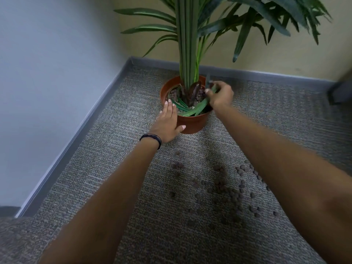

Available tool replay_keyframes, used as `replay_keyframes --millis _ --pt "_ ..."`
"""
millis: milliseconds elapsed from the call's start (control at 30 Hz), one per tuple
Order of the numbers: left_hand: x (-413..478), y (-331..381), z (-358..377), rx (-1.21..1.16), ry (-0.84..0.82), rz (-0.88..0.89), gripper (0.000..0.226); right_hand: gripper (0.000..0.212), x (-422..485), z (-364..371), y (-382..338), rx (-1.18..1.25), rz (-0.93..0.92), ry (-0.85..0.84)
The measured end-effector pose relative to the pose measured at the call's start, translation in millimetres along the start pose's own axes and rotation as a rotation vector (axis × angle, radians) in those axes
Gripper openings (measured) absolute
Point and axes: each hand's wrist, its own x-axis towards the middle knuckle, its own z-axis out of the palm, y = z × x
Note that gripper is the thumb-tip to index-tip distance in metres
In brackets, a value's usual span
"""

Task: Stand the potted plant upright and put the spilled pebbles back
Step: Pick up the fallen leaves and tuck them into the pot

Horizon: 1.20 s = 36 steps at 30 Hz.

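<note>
Fingers [209,93] of one right hand [222,95] on one upright pot [192,122]; dozens of spilled pebbles [228,189].

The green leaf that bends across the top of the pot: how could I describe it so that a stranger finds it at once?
Find the corner where two walls meet; the terracotta pot stands upright there on the grey carpet. The leaf arches over the pot's near rim, its far end under the right hand. Unlike the tall upright stems, it lies low and curved.
</note>
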Motion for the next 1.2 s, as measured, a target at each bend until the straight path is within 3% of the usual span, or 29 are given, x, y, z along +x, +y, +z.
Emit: replay_keyframes --millis 67,167,300,433,633,733,933,1100,1200 --pt "0.3 -1.0 2.0 0.061 0.002 0.015 0.082 0.047 -4.5 2.4 5.7 -0.093 -0.024 -0.154" --pt "0.2 -2.6 5.2 0.082 0.011 0.019 0.084 0.043 -8.2 0.2 11.5 -0.274 -0.189 -0.248" --pt "-1.5 -9.3 11.4 0.121 0.068 0.053 0.082 0.036 -1.6 -16.3 20.6 -0.285 -0.305 -0.018" --pt "-4.3 -18.5 20.5 0.152 0.163 0.107 0.080 0.037 7.3 -46.8 55.7 -0.283 -0.192 0.071" --pt "-6.0 -22.7 27.7 0.138 0.244 0.123 0.085 0.045 6.3 -61.7 127.8 -0.712 -0.020 -0.268" --pt "-4.7 -23.3 31.3 0.124 0.261 0.130 0.088 0.039 -7.6 -64.5 153.8 -0.850 0.078 -0.403" --pt "-2.1 -25.8 33.6 0.104 0.287 0.143 0.087 0.031 -38.6 -69.1 180.7 -0.918 0.013 -0.249" --pt "-1.9 -25.0 34.8 0.091 0.286 0.134 0.088 0.028 -39.1 -78.1 170.9 -0.963 -0.012 -0.259" --pt "-1.8 -25.9 34.8 0.087 0.285 0.142 0.088 0.028 -41.7 -76.3 161.0 -0.821 0.051 -0.171"
